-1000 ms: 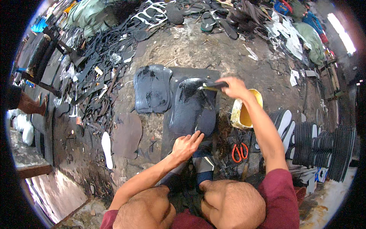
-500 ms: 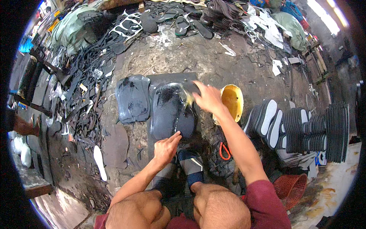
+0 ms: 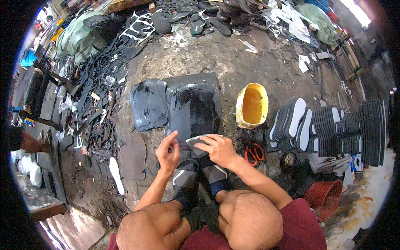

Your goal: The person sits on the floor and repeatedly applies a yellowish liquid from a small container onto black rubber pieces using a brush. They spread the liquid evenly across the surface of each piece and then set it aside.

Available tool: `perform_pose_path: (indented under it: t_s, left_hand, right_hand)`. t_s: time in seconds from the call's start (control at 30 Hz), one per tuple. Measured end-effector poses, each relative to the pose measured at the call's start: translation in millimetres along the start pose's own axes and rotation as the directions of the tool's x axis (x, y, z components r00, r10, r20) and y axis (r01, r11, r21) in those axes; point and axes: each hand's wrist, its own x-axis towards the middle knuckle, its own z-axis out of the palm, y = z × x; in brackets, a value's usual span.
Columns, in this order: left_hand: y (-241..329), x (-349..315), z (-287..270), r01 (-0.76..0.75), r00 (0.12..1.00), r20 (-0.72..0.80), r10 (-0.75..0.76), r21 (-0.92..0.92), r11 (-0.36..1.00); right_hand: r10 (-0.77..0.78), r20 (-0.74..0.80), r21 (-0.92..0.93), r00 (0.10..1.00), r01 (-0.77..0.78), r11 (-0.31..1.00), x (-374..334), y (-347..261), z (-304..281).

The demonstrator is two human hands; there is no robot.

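Note:
A stack of dark foam sheets [image 3: 191, 106] with shiny wet smears lies in front of my feet, on a larger dark board [image 3: 211, 80]. My right hand [image 3: 221, 150] is at the near edge, fingers closed on a flat grey piece [image 3: 196, 141] with a pale rim. Whether this piece is separate or a lifted corner of the stack, I cannot tell. My left hand [image 3: 168, 155] hovers just left of it, fingers loosely bent and apart, nothing seen in it. A second smeared stack of dark sheets [image 3: 149, 104] lies alongside to the left.
Right of the sheets stands a cut-open yellowish container [image 3: 252, 89] with amber content. Orange-handled scissors [image 3: 255, 153] lie nearer me. Stacked soles [image 3: 298, 129] and a red basket [image 3: 323, 196] are farther right. Dark scraps [image 3: 100, 79] cover the left floor; a white sole [image 3: 116, 175] lies there.
My right hand has come from the stack's upper right to its near edge and grips the grey piece. My left hand has lifted off the near edge. The blurred yellowish thing is gone from view.

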Motion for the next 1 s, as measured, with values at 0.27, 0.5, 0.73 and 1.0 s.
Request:
perform_pose_path:
  t_s: [0.27,0.5,0.73,1.0]
  left_hand:
    - [9,37,-12,-0.427,0.876,0.397,0.275,0.37,0.825]
    - [11,80,9,-0.835,0.451,0.841,0.299,0.279,0.475]
    - [13,119,17,-0.75,0.357,0.918,0.172,0.172,0.638]
    - [49,240,-69,-0.527,0.849,0.236,0.473,0.307,0.793]
  right_hand:
    - [0.293,-0.179,0.647,0.939,-0.112,0.754,44,2,-140]
    - [0.535,-0.39,0.664,0.75,-0.174,0.728,73,44,-175]
    - [0.691,-0.306,0.823,0.655,-0.183,0.538,55,57,-121]
    - [0.683,-0.365,0.764,0.632,-0.216,0.608,49,55,-122]
